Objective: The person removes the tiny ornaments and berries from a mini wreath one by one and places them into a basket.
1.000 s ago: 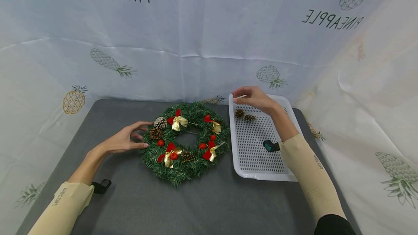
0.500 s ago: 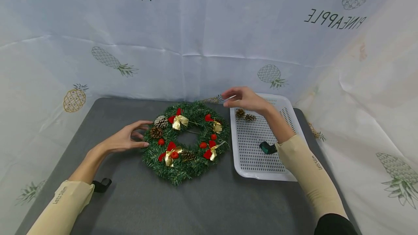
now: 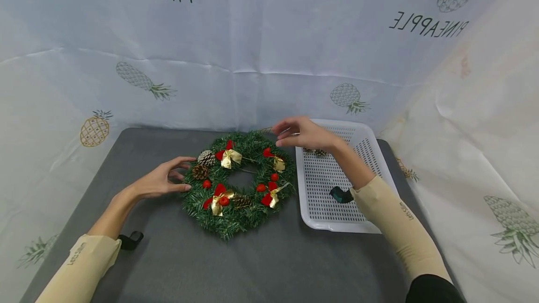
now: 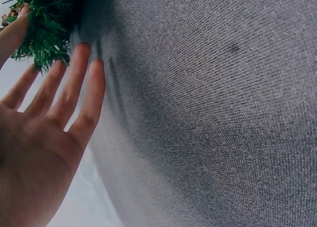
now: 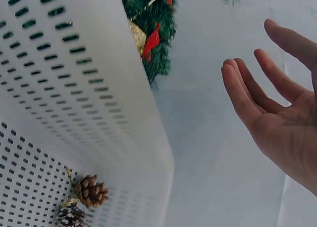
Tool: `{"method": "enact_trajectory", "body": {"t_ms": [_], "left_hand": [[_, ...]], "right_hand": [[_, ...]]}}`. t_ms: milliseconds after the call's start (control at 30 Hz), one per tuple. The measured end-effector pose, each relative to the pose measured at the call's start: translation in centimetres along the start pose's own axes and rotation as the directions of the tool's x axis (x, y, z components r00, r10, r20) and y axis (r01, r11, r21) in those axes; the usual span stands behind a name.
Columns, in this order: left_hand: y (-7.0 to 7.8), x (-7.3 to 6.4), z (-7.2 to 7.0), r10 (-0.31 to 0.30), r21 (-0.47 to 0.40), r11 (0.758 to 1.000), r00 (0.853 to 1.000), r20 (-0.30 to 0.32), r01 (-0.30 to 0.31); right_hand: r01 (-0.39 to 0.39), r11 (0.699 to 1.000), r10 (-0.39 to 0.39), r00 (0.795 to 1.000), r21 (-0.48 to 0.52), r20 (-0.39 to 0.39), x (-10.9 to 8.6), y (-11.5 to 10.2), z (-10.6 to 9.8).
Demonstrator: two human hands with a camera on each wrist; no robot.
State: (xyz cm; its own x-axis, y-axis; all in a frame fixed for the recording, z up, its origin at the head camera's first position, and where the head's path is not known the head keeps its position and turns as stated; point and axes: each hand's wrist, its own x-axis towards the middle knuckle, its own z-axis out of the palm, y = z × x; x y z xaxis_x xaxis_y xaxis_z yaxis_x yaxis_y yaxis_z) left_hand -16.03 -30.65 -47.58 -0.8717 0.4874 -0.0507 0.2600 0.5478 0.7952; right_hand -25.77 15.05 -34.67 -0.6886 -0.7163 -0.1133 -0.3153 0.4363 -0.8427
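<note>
A green Christmas wreath lies flat, dressed with red and gold bows, red berries and pine cones. My left hand rests at its left side, thumb and fingertips against the greenery. In the left wrist view the fingers look loosely extended, with the wreath just beyond them. Over the gap between wreath and basket hovers my right hand, fingers relaxed and holding nothing. The right wrist view shows this hand apart from everything. The white perforated basket stands right of the wreath.
Two small pine cones lie in the basket's far left corner; one brown pine cone shows well from the right wrist. A grey cloth covers the table. Behind it hangs a white pineapple-print curtain.
My right hand has moved left from over the basket towards the wreath, dipping slightly. The left hand, wreath and basket have stayed put.
</note>
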Motion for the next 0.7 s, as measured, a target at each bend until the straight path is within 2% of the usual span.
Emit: {"method": "enact_trajectory", "body": {"t_ms": [200,367,700], "left_hand": [[-0.1,0.0,0.0,-0.003,-0.003,1.000,1.000,-0.001,0.003],[-0.2,-0.1,0.0,-0.003,-0.008,1.000,1.000,0.000,0.003],[-0.2,0.0,-0.1,-0.007,-0.013,1.000,1.000,0.001,0.007]], "right_hand": [[-0.011,0.999,0.009,0.999,0.036,0.050,0.5,-1.2,1.5],[0.012,0.999,-0.017,0.995,0.049,0.098,1.3,-1.7,2.6],[0.084,0.996,-0.081,0.979,-0.009,0.187,2.6,-2.3,4.6]]}}
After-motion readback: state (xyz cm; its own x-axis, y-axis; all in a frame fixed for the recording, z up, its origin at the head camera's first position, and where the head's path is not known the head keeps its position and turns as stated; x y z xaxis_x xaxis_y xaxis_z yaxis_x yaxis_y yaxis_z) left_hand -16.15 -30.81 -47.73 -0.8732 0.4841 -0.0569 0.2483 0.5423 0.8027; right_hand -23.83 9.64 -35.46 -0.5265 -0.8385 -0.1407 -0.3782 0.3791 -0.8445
